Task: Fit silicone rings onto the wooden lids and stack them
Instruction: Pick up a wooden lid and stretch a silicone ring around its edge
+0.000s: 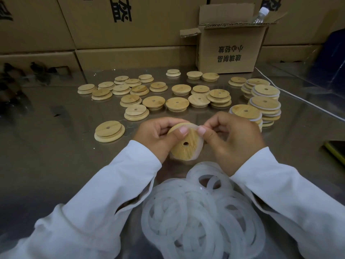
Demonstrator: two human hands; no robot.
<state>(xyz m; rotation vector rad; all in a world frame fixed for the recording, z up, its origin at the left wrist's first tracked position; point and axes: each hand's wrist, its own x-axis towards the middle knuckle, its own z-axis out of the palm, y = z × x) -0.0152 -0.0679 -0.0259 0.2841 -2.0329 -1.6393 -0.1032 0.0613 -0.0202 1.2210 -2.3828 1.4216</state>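
This is a packing or storeroom workplace, not a home. Sealed cardboard cartons [130, 25] printed with large characters are stacked as a wall behind a shiny metal surface [56, 146]. An open carton [231, 51] stands on it, alongside dozens of identical wooden lids [153, 102] and a heap of silicone rings [196, 212].

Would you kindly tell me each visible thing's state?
held lid: tilted, ring around it.
silicone ring: pinched at the lid's top edge.
left hand: grips held lid.
right hand: pinches silicone ring.
ring pile: loose, heaped.
bare lids: flat, unringed.
ringed lids: stacked.
box: flaps open.
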